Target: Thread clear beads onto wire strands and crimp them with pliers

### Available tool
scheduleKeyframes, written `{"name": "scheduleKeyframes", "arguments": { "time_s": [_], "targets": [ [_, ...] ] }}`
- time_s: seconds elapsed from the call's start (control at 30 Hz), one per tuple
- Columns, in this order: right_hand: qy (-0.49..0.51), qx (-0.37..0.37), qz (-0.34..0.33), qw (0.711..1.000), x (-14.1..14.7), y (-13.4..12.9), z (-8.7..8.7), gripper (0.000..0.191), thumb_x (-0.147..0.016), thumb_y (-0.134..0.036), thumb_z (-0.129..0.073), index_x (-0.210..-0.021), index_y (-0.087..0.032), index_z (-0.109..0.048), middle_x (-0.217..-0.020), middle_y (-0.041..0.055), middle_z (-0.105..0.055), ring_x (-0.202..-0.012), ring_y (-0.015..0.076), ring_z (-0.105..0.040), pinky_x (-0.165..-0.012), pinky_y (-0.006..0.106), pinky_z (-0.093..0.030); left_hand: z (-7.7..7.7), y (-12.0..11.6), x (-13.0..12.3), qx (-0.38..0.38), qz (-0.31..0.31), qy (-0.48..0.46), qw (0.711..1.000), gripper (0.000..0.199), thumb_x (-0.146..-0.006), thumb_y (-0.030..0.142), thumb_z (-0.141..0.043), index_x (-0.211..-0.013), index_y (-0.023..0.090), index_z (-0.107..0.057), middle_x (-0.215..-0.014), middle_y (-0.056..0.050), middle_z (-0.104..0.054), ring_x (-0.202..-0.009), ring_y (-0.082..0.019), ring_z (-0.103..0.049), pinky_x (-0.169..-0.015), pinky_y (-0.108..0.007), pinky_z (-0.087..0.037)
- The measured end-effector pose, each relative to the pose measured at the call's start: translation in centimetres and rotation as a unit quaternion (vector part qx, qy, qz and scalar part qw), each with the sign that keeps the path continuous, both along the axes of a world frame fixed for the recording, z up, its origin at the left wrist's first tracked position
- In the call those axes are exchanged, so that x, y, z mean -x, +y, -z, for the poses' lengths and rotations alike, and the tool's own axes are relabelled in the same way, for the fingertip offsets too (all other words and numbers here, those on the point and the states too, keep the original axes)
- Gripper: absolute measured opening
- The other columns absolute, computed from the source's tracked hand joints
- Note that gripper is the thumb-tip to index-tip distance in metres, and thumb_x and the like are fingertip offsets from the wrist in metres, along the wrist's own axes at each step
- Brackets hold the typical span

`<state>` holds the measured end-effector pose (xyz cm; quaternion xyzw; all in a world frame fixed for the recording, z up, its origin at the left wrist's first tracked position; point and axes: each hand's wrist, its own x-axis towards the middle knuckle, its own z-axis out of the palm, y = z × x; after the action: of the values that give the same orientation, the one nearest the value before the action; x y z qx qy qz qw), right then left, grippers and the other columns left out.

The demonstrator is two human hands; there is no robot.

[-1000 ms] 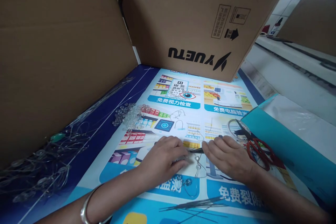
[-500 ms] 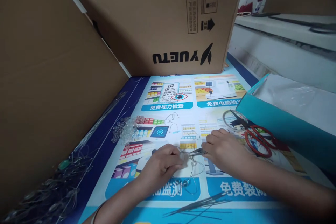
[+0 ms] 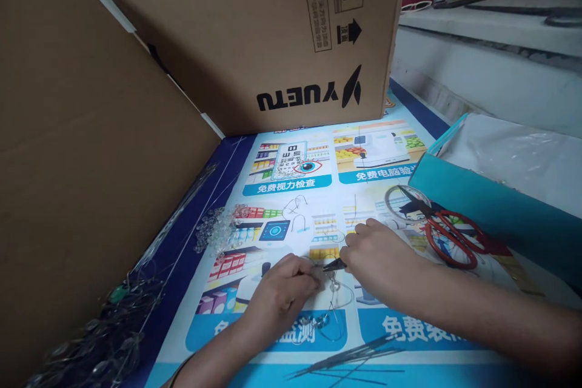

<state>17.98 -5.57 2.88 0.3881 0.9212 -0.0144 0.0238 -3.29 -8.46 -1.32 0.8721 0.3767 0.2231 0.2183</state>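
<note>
1. Cut wire lengths point(image 3: 348, 356), loose bunch, near edge of printed mat point(image 3: 273, 376).
2. Left hand point(image 3: 286, 291): fingertips pinched closed on beaded wire point(image 3: 335, 286), which lies between both hands.
3. Right hand point(image 3: 379, 257): closed around black-tipped pliers point(image 3: 335, 264); jaw gap, can't tell.
4. Red-handled scissors point(image 3: 454, 239), beside teal box point(image 3: 491, 212).
5. Clear bead pile point(image 3: 220, 229), left.
6. YUETU carton point(image 3: 273, 36), behind.

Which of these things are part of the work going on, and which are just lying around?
Seemingly in the work:
dark pointed metal tool, in the right hand
thin wire with clear beads, apparently pinched by the left hand

Apparently lying about:
red-handled metal scissors
open teal box
</note>
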Motion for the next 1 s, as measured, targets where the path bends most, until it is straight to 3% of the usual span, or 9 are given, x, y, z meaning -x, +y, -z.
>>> {"name": "scheduleKeyframes", "arguments": {
  "time_s": [0.37,0.57,0.8,1.0],
  "targets": [
    [-0.012,-0.024,-0.016,1.000,0.1,-0.4,0.2,0.006,-0.069,-0.012,-0.062,-0.069,-0.017,-0.059,-0.067,0.0048,-0.060,-0.070,0.0210,-0.050,-0.063,0.034,-0.027,0.7,-0.4,0.7,-0.007,-0.049,-0.014,0.999,0.016,-0.082,0.013,-0.049,-0.083,0.020,-0.063,-0.082,-0.004,-0.054,-0.076,-0.016,-0.051,-0.065,-0.027,-0.043],
    [-0.005,-0.038,-0.029,0.999,-0.1,-0.6,0.6,0.005,-0.068,-0.013,-0.064,-0.070,-0.017,-0.060,-0.067,0.0043,-0.059,-0.069,0.0206,-0.049,-0.063,0.034,-0.026,0.0,-0.1,0.6,0.047,-0.086,-0.092,0.991,0.010,-0.082,0.015,-0.052,-0.081,0.019,-0.061,-0.078,-0.003,-0.052,-0.072,-0.014,-0.051,-0.060,-0.024,-0.042],
    [-0.009,-0.037,-0.028,0.999,-0.3,-0.8,0.7,0.004,-0.072,-0.014,-0.062,-0.072,-0.018,-0.059,-0.069,0.0032,-0.059,-0.069,0.0199,-0.049,-0.064,0.033,-0.026,-0.4,0.9,1.3,0.117,-0.113,-0.137,0.977,0.012,-0.082,0.018,-0.053,-0.072,0.017,-0.057,-0.074,-0.003,-0.054,-0.074,-0.014,-0.051,-0.067,-0.028,-0.043],
    [-0.018,-0.036,-0.028,0.999,-0.3,-0.9,0.4,0.006,-0.072,-0.013,-0.061,-0.072,-0.018,-0.058,-0.070,0.0028,-0.060,-0.071,0.0202,-0.049,-0.065,0.033,-0.026,-0.5,0.6,1.2,0.115,-0.131,-0.137,0.975,0.016,-0.081,0.020,-0.055,-0.066,0.017,-0.054,-0.069,-0.002,-0.052,-0.068,-0.013,-0.050,-0.061,-0.026,-0.041]
  ]
}}
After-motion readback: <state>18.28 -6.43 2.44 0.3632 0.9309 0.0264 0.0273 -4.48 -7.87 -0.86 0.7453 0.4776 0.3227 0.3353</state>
